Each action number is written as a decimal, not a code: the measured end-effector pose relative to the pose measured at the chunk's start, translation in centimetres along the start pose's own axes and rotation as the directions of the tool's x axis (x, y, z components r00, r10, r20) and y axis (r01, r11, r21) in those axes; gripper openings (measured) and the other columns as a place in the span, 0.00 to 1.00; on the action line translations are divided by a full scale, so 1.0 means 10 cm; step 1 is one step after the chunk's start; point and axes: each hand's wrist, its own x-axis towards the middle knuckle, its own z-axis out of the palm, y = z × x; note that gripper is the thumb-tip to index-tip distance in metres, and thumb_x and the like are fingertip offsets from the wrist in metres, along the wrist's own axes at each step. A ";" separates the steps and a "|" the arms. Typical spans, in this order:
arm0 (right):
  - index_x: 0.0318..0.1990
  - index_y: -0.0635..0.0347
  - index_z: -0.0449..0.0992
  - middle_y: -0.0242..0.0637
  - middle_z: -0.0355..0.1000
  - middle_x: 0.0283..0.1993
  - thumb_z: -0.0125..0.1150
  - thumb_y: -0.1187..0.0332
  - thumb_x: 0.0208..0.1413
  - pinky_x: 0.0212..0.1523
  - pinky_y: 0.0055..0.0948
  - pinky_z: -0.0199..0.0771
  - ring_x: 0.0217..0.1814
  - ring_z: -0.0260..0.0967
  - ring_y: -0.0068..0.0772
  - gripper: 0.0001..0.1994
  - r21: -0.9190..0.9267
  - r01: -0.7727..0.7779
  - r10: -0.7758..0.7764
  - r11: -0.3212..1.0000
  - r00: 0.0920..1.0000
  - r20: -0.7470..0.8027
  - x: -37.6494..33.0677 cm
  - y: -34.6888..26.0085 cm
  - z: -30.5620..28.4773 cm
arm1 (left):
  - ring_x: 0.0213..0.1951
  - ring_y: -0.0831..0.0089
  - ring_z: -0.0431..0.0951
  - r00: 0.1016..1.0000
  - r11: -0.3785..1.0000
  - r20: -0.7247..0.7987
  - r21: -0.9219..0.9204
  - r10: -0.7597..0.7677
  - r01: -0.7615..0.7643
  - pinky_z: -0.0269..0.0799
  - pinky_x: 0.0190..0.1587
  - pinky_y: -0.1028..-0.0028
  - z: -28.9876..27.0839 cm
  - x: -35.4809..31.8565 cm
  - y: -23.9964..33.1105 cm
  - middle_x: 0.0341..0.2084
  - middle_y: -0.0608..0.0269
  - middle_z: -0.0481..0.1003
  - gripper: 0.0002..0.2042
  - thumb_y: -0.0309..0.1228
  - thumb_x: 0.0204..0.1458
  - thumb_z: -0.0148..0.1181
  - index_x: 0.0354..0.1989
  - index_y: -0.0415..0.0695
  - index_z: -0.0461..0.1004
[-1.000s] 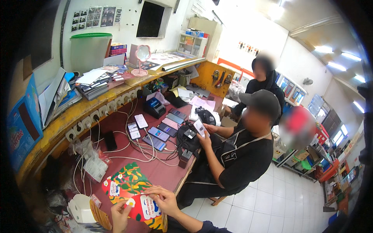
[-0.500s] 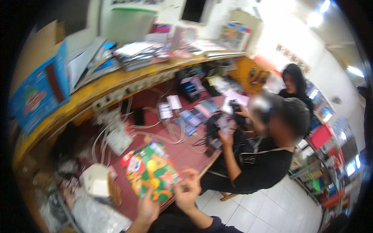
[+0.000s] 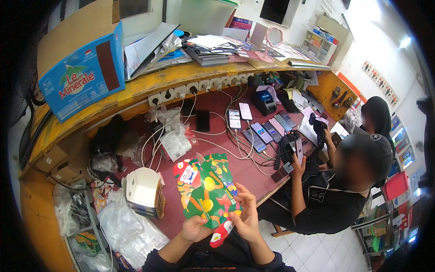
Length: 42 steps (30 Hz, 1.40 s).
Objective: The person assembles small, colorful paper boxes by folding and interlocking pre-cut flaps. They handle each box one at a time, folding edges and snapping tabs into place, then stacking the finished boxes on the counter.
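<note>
I hold a colourful printed paperboard sheet (image 3: 206, 186), green with red, yellow and orange shapes, tilted over the table's front edge. Its lower left edge is pinched between the thumb and fingers of my left hand (image 3: 195, 229). My right hand (image 3: 246, 217) grips the lower right edge, thumb on the near face and fingers behind. A narrow red flap (image 3: 222, 234) with a white and yellow print sticks out below, between the hands. Left of the sheet stands a nested stack of open paper food trays (image 3: 144, 192), white inside.
Clear plastic bags (image 3: 131, 231) lie at the lower left beside a grey crate (image 3: 74, 249). Several phones (image 3: 260, 133) and white cables (image 3: 213, 144) cover the table's far side. A co-worker in black (image 3: 335, 199) sits at the right, holding a phone (image 3: 299, 150). A blue carton (image 3: 84, 72) stands on the shelf.
My right hand has closed on the sheet's right edge, where its fingers were looser before. The red flap now shows below. The whole view has shifted, and the co-worker still holds a phone.
</note>
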 end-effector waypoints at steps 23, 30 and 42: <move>0.59 0.64 0.65 0.48 0.66 0.57 0.62 0.72 0.50 0.58 0.32 0.61 0.59 0.64 0.39 0.26 -0.436 0.127 -0.075 0.891 0.988 0.135 0.18 0.05 -0.32 | 0.53 0.60 0.71 0.954 0.960 -0.152 0.075 -0.257 0.271 0.65 0.58 0.61 -0.31 -0.12 0.05 0.51 0.50 0.69 0.19 0.19 0.54 0.46 0.56 0.32 0.61; 0.45 0.59 0.78 0.39 0.71 0.42 0.64 0.77 0.45 0.36 0.21 0.70 0.36 0.71 0.28 0.16 -0.250 0.127 -0.102 0.960 0.989 0.109 0.16 0.10 -0.37 | 0.51 0.57 0.73 0.928 0.932 -0.270 0.186 -0.256 0.311 0.70 0.54 0.58 -0.29 -0.05 0.09 0.51 0.46 0.69 0.22 0.20 0.52 0.43 0.58 0.32 0.58; 0.37 0.54 0.81 0.37 0.67 0.35 0.59 0.77 0.34 0.30 0.28 0.71 0.32 0.69 0.34 0.17 -0.404 0.544 -0.363 0.735 0.820 0.444 0.04 -0.05 -0.38 | 0.51 0.57 0.73 0.886 0.899 -0.362 0.215 -0.289 0.381 0.70 0.55 0.59 -0.13 -0.26 0.17 0.53 0.44 0.67 0.22 0.22 0.53 0.42 0.57 0.29 0.59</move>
